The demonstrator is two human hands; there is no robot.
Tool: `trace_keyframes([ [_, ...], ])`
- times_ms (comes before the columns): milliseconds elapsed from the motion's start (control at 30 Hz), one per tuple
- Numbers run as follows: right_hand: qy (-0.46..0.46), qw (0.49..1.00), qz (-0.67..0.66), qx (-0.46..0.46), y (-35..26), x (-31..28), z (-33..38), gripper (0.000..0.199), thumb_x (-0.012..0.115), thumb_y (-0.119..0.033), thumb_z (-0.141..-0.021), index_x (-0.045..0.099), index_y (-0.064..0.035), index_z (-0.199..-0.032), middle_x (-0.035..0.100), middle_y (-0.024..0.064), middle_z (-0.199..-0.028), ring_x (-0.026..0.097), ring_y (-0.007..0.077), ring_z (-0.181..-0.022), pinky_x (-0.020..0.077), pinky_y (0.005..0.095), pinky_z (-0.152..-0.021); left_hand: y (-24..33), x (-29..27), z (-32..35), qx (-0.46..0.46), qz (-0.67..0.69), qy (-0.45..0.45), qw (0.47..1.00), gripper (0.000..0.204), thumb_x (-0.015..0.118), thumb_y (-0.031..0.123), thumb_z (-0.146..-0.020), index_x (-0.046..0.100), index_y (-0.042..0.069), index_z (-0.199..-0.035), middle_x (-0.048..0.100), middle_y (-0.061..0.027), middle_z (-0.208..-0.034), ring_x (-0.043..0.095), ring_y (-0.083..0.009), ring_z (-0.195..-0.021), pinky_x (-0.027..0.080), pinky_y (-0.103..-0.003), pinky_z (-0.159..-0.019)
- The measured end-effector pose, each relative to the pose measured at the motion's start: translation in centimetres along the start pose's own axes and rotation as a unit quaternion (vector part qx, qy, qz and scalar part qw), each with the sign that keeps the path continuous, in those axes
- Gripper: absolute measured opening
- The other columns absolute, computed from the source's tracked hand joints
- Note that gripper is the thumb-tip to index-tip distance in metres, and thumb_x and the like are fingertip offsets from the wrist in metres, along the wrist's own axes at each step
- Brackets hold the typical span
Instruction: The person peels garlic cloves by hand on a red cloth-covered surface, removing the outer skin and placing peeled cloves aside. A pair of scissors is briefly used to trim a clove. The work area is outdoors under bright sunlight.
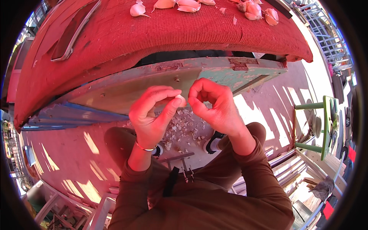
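Between the thumb and forefinger of my left hand (147,113) is a pale garlic clove (181,100), held in front of the table's edge. My right hand (219,105) is closed in a pinch right beside the clove; whatever its fingertips hold is hidden. On the red cloth (153,40) covering the table, several garlic cloves (188,5) lie along the far part. One single clove (138,9) sits left of them, and a partly broken garlic bulb (251,10) lies to the right.
A long metal-edged strip (76,30) rests on the cloth at the left. Garlic peels (184,124) are scattered on the floor between my feet. To the right stands a green-framed stool (326,126), with wooden boards (295,168) nearer me. Worn painted panels (237,74) form the table's front.
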State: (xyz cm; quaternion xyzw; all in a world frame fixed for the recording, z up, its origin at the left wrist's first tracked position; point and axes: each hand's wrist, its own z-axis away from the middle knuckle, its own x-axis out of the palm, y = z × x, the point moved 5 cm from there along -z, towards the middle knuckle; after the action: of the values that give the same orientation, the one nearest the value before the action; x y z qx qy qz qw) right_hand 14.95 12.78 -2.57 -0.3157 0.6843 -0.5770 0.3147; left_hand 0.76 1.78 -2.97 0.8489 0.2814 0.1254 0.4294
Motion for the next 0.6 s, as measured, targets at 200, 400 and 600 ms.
trace_keyframes([
  [200,-0.007,0.999,0.020,-0.026,0.0,-0.9,-0.1,0.007,0.065,0.005,-0.092,0.062,-0.0004,-0.095,0.060,-0.0015,-0.089,0.058,0.0059,-0.084,0.0492,0.0244,-0.078,-0.5,-1.1,-0.2,-0.059,0.125,0.027,0.990,0.017,0.069,-0.005,-0.097,0.068,-0.009,-0.114,0.070,-0.0133,-0.106,0.073,-0.0200,-0.090,0.060,-0.032,-0.082],
  [400,-0.003,0.992,0.034,-0.123,-1.3,0.2,-0.3,0.015,0.071,0.008,-0.087,0.066,0.0014,-0.100,0.064,0.0053,-0.099,0.063,0.0110,-0.081,0.0502,0.0273,-0.074,-1.1,-0.7,-0.2,-0.129,0.151,-0.003,0.980,0.018,0.066,-0.004,-0.099,0.068,-0.008,-0.116,0.073,-0.0103,-0.092,0.072,-0.0168,-0.089,0.058,-0.029,-0.079],
  [600,-0.010,0.976,0.109,-0.189,-2.4,0.6,-0.1,0.021,0.075,0.010,-0.082,0.069,-0.0002,-0.100,0.065,0.0094,-0.101,0.064,0.0160,-0.081,0.0507,0.0284,-0.072,-1.5,-0.3,-0.1,-0.146,0.194,-0.009,0.970,0.017,0.066,-0.002,-0.100,0.068,-0.007,-0.115,0.073,-0.0105,-0.090,0.071,-0.0150,-0.084,0.059,-0.029,-0.078],
])
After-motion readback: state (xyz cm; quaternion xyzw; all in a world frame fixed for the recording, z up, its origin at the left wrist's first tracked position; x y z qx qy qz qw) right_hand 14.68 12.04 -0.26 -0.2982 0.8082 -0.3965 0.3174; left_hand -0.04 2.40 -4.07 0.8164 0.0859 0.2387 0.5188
